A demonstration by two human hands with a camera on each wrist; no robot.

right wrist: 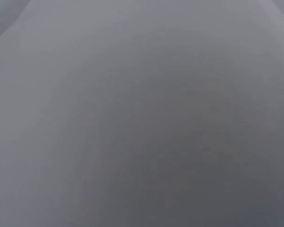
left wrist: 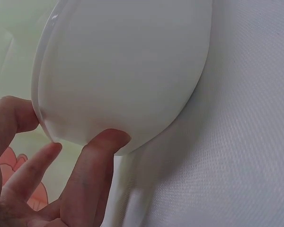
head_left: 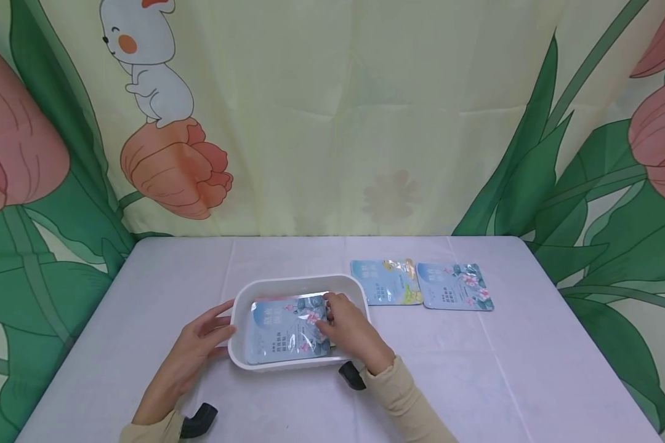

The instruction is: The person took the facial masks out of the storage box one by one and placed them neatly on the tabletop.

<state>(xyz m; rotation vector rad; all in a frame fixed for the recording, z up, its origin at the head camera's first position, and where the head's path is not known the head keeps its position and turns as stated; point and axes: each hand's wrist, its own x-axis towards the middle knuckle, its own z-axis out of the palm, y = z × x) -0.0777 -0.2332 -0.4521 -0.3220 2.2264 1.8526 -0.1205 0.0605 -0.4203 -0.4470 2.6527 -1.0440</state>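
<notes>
Blue packet inside white tray

Packet inside tray, contact beneath unclear

Looks like a table draped in white cloth, bearing a white tray and, near it, two blue packets.

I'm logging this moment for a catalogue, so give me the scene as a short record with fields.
Left hand: fingertips touching the left end of the white tray
Right hand: pinching the right edge of the floral packet in the tray
Outside tray: yellow-patterned packet and pink-flowered packet, side by side, right of it
Surface: white tablecloth
Backdrop: tulip-printed curtain
</notes>
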